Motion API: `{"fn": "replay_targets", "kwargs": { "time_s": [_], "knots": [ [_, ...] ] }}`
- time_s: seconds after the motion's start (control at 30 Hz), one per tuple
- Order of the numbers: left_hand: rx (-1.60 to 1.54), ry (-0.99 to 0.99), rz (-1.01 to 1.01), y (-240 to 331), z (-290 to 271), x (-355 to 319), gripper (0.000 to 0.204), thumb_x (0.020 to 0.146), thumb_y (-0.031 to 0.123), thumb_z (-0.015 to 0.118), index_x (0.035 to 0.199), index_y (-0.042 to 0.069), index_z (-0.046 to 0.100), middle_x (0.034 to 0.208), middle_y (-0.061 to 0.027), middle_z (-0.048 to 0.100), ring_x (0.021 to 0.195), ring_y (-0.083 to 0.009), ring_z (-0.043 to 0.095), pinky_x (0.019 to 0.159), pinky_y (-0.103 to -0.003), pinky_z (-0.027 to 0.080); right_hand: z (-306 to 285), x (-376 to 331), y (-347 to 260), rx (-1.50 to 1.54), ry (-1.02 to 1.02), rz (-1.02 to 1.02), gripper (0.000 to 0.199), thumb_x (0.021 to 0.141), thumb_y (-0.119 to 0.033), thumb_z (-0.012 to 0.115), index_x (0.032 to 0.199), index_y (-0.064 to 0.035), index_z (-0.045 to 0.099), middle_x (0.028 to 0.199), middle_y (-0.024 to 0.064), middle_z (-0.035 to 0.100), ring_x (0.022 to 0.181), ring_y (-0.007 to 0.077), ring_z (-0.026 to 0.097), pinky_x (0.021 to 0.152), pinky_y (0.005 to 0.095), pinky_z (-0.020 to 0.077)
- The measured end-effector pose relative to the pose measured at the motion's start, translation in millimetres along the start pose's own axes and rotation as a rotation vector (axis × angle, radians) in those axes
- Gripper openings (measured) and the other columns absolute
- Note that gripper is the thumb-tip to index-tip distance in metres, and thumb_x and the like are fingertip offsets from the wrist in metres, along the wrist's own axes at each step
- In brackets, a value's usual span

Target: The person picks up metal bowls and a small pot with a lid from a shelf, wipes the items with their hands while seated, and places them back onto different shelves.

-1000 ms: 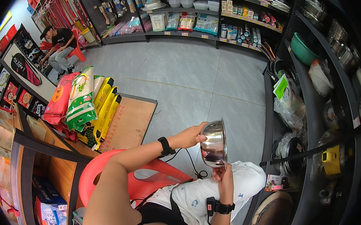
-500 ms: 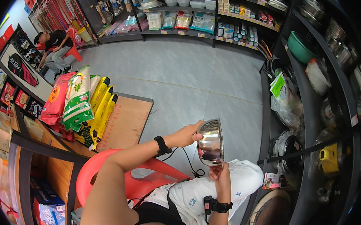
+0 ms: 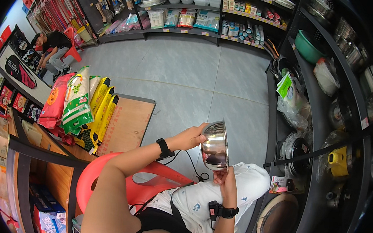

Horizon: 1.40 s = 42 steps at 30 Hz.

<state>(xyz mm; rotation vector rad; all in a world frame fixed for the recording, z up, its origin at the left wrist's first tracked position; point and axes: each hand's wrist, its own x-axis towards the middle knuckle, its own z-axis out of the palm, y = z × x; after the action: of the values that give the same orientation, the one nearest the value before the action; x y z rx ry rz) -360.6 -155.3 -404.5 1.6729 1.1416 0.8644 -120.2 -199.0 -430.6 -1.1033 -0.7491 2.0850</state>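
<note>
A shiny stainless steel bowl (image 3: pixel 214 148) is held up on its side above my lap, its rounded outside toward me and its rim to the right. My left hand (image 3: pixel 190 137) grips the bowl's upper left side, thumb on the outside and fingers mostly hidden behind. At the lower edge, my right hand (image 3: pixel 226 180) pinches the rim with the thumb, its other fingers curled beneath. A black band sits on each wrist, and the right one carries a small black box (image 3: pixel 213 210). Below lie white trousers (image 3: pixel 202 200) with small blue prints.
A red plastic stool (image 3: pixel 104 175) stands at my left, beside a wooden board (image 3: pixel 127 121) with stacked bags (image 3: pixel 79 100). Shelves of pots and pans (image 3: pixel 296 154) line the right. Far left, another person (image 3: pixel 55 51) sits on a red chair. A black cable (image 3: pixel 200 177) lies on the floor.
The whole view has shifted slightly, so everything sits a little further left. My hands keep the same hold on the bowl. The seated person's head has lifted a little.
</note>
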Motion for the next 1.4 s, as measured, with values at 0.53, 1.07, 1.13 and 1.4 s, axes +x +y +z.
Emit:
{"fn": "replay_targets", "kwargs": {
  "time_s": [0.53,1.07,1.13,1.4],
  "knots": [
    [0.099,0.006,-0.079,6.6,0.8,1.4,0.076,0.089,0.065,0.011,0.134,0.008,0.031,0.076,-0.0202,0.060,0.067,-0.0310,0.059,0.067,-0.039,0.046,1.2,-1.9,-1.3,0.072,0.001,-0.009,0.041,0.089,-0.031,0.035,0.078,0.0026,0.055,0.062,0.0087,0.052,0.049,0.0131,0.040,0.051,0.0277,0.0389],
    [0.023,-0.103,0.016,27.0,-8.9,-0.3,0.095,0.073,0.053,0.065,0.143,0.011,0.016,0.103,-0.0169,0.061,0.060,-0.0181,0.050,0.058,-0.029,0.043,-5.0,2.2,7.2,0.171,0.079,-0.071,0.034,0.089,-0.030,0.038,0.079,0.0000,0.051,0.062,0.0112,0.053,0.051,0.0178,0.048,0.052,0.0295,0.0429],
    [0.032,-0.121,0.015,23.3,-8.7,-0.2,0.100,0.070,0.052,0.067,0.144,0.012,0.012,0.104,-0.0171,0.060,0.060,-0.0195,0.051,0.058,-0.030,0.044,-4.4,2.7,6.2,0.161,0.067,-0.076,0.033,0.090,-0.029,0.038,0.080,0.0001,0.050,0.061,0.0113,0.053,0.052,0.0180,0.049,0.052,0.0297,0.0433],
    [-0.096,-0.084,0.054,26.0,2.8,-0.1,0.098,0.075,0.043,0.068,0.143,0.010,0.007,0.136,-0.0160,0.034,0.105,-0.0241,0.049,0.068,-0.030,0.048,-4.0,2.7,3.8,0.123,0.070,-0.035,0.041,0.091,-0.036,0.034,0.081,-0.0010,0.054,0.063,0.0117,0.056,0.050,0.0154,0.047,0.052,0.0290,0.0430]
  ]
}}
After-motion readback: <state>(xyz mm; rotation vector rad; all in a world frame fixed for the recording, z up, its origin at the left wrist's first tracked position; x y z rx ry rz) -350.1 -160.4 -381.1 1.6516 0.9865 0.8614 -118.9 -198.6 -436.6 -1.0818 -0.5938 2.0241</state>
